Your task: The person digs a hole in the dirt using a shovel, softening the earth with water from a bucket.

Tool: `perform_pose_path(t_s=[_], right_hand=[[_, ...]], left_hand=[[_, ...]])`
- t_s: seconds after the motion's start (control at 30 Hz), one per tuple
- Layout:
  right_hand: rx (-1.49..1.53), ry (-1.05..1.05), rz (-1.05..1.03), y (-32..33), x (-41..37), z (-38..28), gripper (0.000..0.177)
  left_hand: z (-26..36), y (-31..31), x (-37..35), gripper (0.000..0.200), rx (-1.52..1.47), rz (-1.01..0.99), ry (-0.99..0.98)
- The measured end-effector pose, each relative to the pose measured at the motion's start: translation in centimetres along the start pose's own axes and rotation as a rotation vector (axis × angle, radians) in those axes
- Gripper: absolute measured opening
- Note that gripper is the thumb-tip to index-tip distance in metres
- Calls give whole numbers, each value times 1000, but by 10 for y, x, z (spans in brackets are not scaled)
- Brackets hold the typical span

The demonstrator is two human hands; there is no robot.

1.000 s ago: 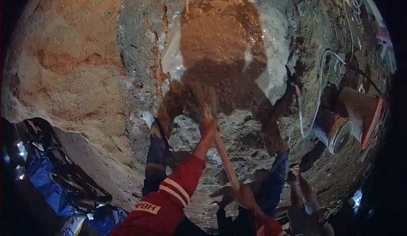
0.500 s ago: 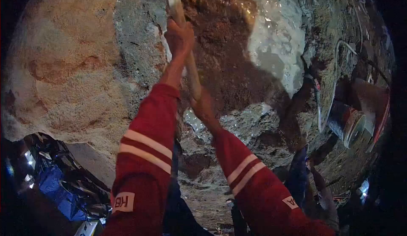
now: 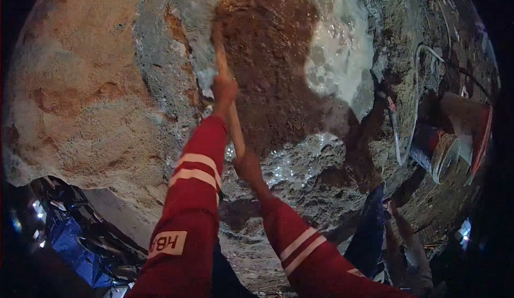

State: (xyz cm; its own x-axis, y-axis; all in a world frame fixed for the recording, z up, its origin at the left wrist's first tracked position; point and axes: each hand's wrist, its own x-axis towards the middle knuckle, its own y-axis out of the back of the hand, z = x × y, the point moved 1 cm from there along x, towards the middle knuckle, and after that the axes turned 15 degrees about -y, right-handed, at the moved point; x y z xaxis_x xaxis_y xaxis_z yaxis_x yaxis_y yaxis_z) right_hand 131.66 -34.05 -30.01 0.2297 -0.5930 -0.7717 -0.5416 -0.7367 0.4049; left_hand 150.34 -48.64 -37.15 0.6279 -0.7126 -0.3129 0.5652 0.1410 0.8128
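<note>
A long wooden handle point(image 3: 235, 129) runs up into a dark brown, wet mass point(image 3: 273, 68). Whatever head the tool has is hidden at its far end. My left hand point(image 3: 224, 89) is wrapped round the middle of the handle. Lower down, my right hand point(image 3: 248, 168) grips the handle near its close end. Grey, watery slurry point(image 3: 342, 41) lies along the right of the brown mass, and lumpy grey wet material point(image 3: 305, 164) borders it on the near side.
A broad heap of sand point(image 3: 91, 100) rises on the left. To the right are a bucket lying tilted point(image 3: 445, 156) and a pale hose point(image 3: 417, 94). Another person's legs point(image 3: 412, 244) stand at the lower right. Blue sheeting point(image 3: 80, 250) lies at the lower left.
Both hands and the handle have come down in view, closer to me. The handle's far end now meets the brown mass, where before it reached past the top edge.
</note>
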Motion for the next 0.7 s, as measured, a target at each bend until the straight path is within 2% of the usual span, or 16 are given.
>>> perform_pose_path(t_s=[0.07, 0.13, 0.23, 0.27, 0.33, 0.4, 0.43, 0.47, 0.5, 0.53, 0.57, 0.6, 0.67, 0.7], right_hand=[[69, -233, -41, 9, -28, 9, 43], [160, -233, -164, 18, -50, 42, 44], [113, -257, -171, 35, -80, 78, 41], [80, -214, -127, 40, -93, 90, 40], [50, -165, -78, 43, -92, 93, 39], [-183, -275, -47, 43, -80, 90, 37], [-20, -173, 27, 45, -65, 76, 35], [142, -76, 103, 47, -40, 55, 35], [9, -110, 29, 58, -13, 21, 35], [62, -106, 16, 67, 14, -23, 35], [125, 219, 157, 69, 43, -52, 36], [94, 138, 105, 70, 72, -80, 45], [109, 224, 111, 74, 110, -131, 44], [91, 225, 165, 58, 129, -133, 45]], left_hand=[[7, -16, -37, 33, -43, -47, 84], [3, -43, -71, 37, -173, -142, 128], [27, -36, -127, 43, -198, -71, 95], [27, -34, -143, 42, -122, -53, 80], [38, -16, -145, 42, -47, -32, 60], [61, 17, -143, 43, -373, -37, 194], [77, 38, -127, 41, -483, -14, 252], [86, 53, -104, 42, -511, 172, 100], [96, 70, -78, 43, -534, 357, -56], [121, 114, -53, 48, -307, 364, -191], [125, 122, -23, 53, -274, 518, -318], [128, 132, 6, 55, -258, 554, -379], [114, 123, 61, 54, -190, 515, -208], [99, 116, 80, 54, -183, 506, -203]])
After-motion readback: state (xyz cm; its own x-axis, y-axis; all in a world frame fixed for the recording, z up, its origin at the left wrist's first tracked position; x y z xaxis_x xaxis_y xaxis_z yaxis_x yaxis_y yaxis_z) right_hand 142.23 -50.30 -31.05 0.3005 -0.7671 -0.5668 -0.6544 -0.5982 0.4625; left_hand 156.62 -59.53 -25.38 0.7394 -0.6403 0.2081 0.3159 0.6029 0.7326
